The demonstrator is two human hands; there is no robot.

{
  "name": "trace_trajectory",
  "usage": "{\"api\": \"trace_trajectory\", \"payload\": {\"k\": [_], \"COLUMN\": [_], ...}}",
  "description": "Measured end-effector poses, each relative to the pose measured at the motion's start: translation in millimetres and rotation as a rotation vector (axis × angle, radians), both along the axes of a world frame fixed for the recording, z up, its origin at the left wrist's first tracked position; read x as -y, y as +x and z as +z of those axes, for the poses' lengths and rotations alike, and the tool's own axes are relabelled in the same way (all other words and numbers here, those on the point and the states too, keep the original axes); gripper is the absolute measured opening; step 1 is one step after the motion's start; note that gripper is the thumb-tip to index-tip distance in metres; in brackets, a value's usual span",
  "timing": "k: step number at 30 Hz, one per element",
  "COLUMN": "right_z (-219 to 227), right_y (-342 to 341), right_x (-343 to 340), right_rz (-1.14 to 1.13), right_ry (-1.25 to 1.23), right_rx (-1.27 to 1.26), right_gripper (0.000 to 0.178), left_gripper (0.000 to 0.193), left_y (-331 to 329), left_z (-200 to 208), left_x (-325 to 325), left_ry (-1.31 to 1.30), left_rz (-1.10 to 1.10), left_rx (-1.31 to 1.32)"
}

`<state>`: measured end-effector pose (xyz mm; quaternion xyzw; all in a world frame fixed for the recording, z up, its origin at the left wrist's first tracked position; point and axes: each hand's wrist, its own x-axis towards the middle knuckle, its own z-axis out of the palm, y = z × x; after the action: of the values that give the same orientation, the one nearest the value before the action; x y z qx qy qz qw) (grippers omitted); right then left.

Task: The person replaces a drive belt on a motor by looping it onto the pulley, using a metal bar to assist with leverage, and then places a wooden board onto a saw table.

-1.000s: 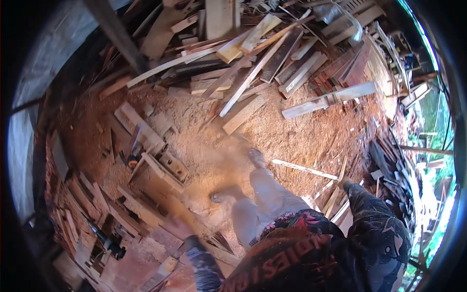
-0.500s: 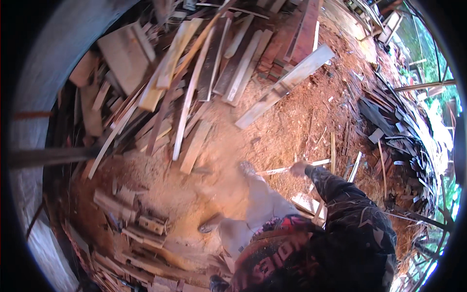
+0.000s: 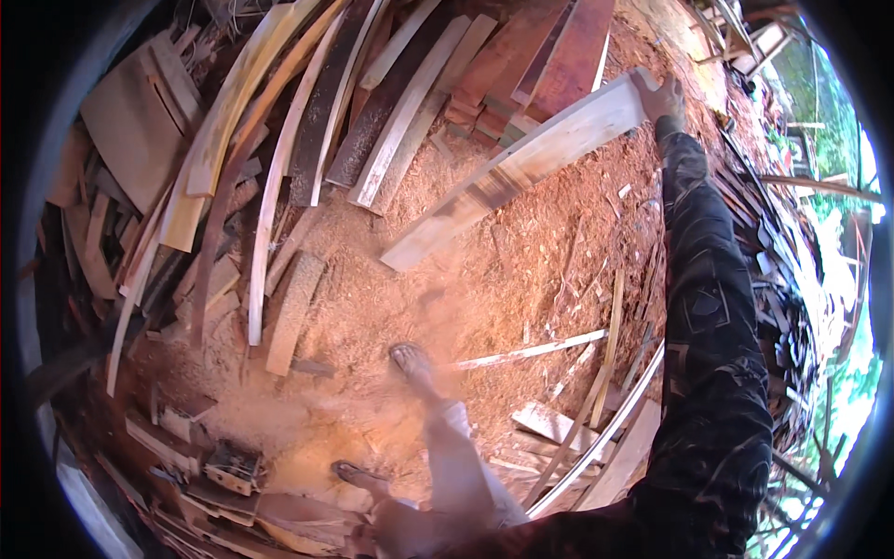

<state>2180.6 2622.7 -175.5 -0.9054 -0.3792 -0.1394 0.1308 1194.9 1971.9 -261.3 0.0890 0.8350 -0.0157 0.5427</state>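
Note:
My right arm, in a dark patterned sleeve, stretches far forward. At its end my right hand (image 3: 659, 96) is closed on the far right end of a pale wooden plank (image 3: 577, 133). The plank slants down to the left over the sawdust-strewn ground, with a dark patch near its middle; whether it is lifted cannot be told. At the lower edge, beside my bent knee, a skin-coloured shape seems to be part of my left hand (image 3: 361, 540). Its fingers are too unclear to make out.
Long boards (image 3: 307, 121) lean and lie in a heap at the left and far side. Reddish planks (image 3: 568, 56) are stacked beyond the pale plank. Thin strips (image 3: 540, 349) lie on the ground. Dark scraps (image 3: 782, 307) pile up at the right. Offcuts (image 3: 233, 466) lie at the lower left.
My right hand has moved from near my leg, out and forward, to the plank's far end, where it now grips. The view has shifted forward and to the right.

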Motion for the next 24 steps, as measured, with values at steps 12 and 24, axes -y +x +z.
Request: {"api": "trace_trajectory", "payload": {"k": [12,24], "right_z": [160.5,257.7], "right_y": [-139.0,-352.2], "right_x": [191.4,424.6], "right_rz": [0.538,0.736], "right_ry": [-0.232,-0.337], "right_rx": [-0.585,-0.752], "right_gripper": [0.046,0.069], "left_gripper": [0.037,0.048], "left_y": [329.3,464.1], "left_z": [-139.7,-103.3], "left_x": [-285.5,-314.4], "left_ry": [0.061,0.379], "left_rz": [0.502,0.966], "left_rx": [0.674,1.115]}}
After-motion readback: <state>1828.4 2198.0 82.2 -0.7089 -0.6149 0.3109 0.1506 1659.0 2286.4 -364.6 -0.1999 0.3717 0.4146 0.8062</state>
